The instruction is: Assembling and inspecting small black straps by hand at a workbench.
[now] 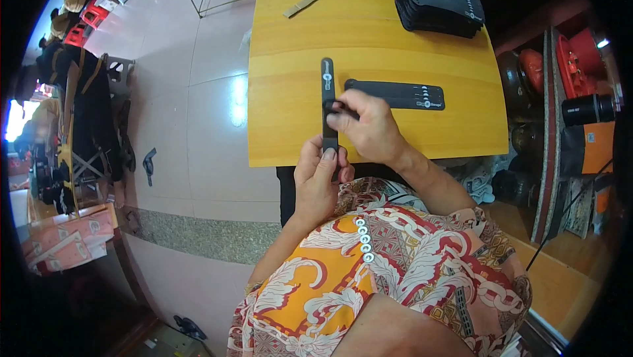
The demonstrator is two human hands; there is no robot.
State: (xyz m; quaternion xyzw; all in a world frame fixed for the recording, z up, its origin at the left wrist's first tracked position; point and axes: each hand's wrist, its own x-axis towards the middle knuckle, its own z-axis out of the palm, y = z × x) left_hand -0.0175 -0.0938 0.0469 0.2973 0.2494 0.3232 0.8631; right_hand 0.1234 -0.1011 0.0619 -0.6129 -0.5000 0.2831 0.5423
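My left hand (318, 175) is closed round the lower end of a long, narrow black strap (328, 76) with a rounded tip and a white printed mark. The strap points away from me, over the table's near part. My right hand (369, 126) is closed at the strap's middle, with the fingers pinching a dark band (347, 111) that crosses it. Whether this band is part of the strap I cannot tell. Just beyond my right hand, a flat black card (395, 93) with a row of small white marks lies on the table, partly hidden by the hand.
On the yellow wooden table (283, 119), a stack of black cards (438, 7) stands at the far right and a small tan strip (301, 6) lies at the far left. Shelves with jars and boxes (583, 149) stand close on the right. Other people sit at the far left.
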